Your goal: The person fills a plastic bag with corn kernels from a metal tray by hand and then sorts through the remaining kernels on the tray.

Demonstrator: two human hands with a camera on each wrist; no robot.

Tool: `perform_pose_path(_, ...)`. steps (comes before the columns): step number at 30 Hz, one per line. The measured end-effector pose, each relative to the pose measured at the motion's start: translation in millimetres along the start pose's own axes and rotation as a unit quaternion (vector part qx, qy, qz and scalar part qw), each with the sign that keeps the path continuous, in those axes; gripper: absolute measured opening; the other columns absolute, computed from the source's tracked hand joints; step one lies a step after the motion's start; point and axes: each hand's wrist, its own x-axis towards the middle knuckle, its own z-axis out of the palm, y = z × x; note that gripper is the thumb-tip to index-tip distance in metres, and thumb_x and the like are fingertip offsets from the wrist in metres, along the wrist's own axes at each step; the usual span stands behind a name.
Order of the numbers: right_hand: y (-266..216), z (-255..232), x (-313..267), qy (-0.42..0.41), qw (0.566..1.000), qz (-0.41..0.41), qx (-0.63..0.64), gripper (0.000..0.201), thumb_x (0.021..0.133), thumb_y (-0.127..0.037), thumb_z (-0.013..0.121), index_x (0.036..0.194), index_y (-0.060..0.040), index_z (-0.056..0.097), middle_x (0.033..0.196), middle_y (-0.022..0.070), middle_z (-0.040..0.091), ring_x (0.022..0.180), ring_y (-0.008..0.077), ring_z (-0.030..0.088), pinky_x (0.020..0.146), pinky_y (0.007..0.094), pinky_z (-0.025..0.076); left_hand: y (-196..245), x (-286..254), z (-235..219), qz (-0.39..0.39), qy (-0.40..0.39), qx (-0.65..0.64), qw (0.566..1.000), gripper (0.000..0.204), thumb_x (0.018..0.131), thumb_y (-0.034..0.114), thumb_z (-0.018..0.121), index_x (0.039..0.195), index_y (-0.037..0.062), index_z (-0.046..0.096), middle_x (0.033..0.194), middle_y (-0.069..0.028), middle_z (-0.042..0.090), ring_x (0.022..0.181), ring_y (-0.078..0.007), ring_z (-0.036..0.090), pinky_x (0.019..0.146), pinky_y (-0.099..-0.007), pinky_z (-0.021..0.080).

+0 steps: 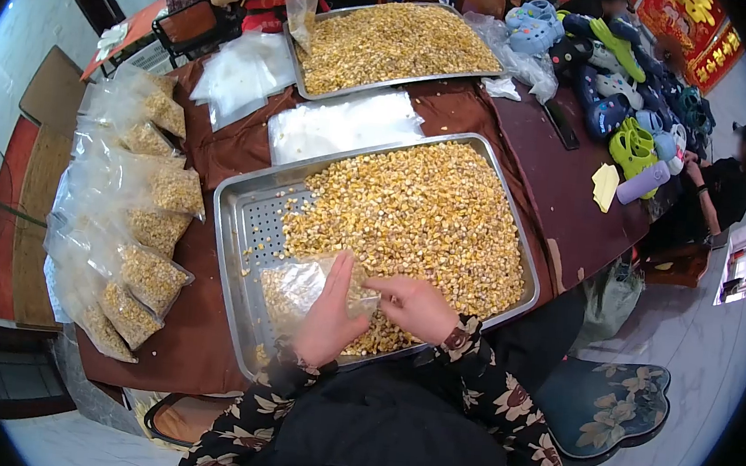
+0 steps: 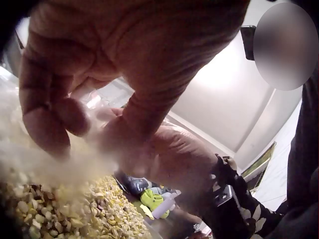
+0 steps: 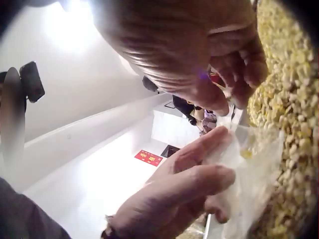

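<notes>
A clear plastic bag [image 1: 297,284] of corn kernels lies in the near left part of a perforated metal tray [image 1: 242,310]. My left hand [image 1: 331,316] rests on the bag, fingers straight and thumb spread apart. From the right, my right hand [image 1: 420,308] pinches the bag's edge between thumb and index finger, close to the left fingertips. In the right wrist view, the film of the bag [image 3: 249,174] hangs beside the left fingers. Loose corn kernels [image 1: 419,210] cover most of the tray. The bag is blurred in the left wrist view.
Several filled bags [image 1: 156,227] line the table's left side. Flat bags [image 1: 342,128] lie behind the tray. A second corn tray [image 1: 398,49] stands farther back, where another person holds a bag [image 1: 300,14]. Clogs [image 1: 633,145], a purple bottle [image 1: 644,182] and a phone [image 1: 561,125] sit at right.
</notes>
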Motion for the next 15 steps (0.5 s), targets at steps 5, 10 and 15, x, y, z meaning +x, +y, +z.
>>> perform_pose_path(5, 36, 33, -6, -0.046, 0.991, -0.045, -0.117, 0.015, 0.084, -0.020, 0.058, 0.092, -0.0099, 0.065, 0.083, 0.0112, 0.058, 0.077, 0.0314, 0.061, 0.067, 0.0415, 0.049, -5, -1, 1, 0.040, 0.049, 0.003, 0.998, 0.073, 0.076, -0.001, 0.056, 0.142, 0.0001, 0.025, 0.149, -0.0212, 0.024, 0.095, -0.0255, 0.056, 0.076, -0.0267, 0.046)
perform_pose_path(10, 21, 35, -17, -0.004, 0.989, -0.053, -0.136, 0.009, 0.082, -0.019, 0.060, 0.084, -0.0102, 0.061, 0.078, 0.0095, 0.055, 0.070, 0.0302, 0.058, 0.061, 0.0411, 0.048, 3, -1, -8, -0.018, 0.037, 0.068, 0.997, 0.035, 0.077, -0.001, 0.050, 0.109, 0.0050, 0.062, 0.145, -0.0243, 0.029, 0.106, -0.0347, 0.057, 0.083, -0.0334, 0.047)
perform_pose_path(15, 17, 35, -12, 0.026, 0.985, -0.140, -0.093, 0.008, 0.080, -0.015, 0.058, 0.084, -0.0088, 0.056, 0.105, 0.0059, 0.059, 0.083, 0.0285, 0.061, 0.061, 0.0382, 0.049, 12, -1, -12, -0.090, -0.007, 0.079, 0.993, 0.024, 0.078, 0.004, 0.053, 0.097, 0.0044, 0.067, 0.140, -0.0264, 0.035, 0.112, -0.0390, 0.053, 0.091, -0.0376, 0.045)
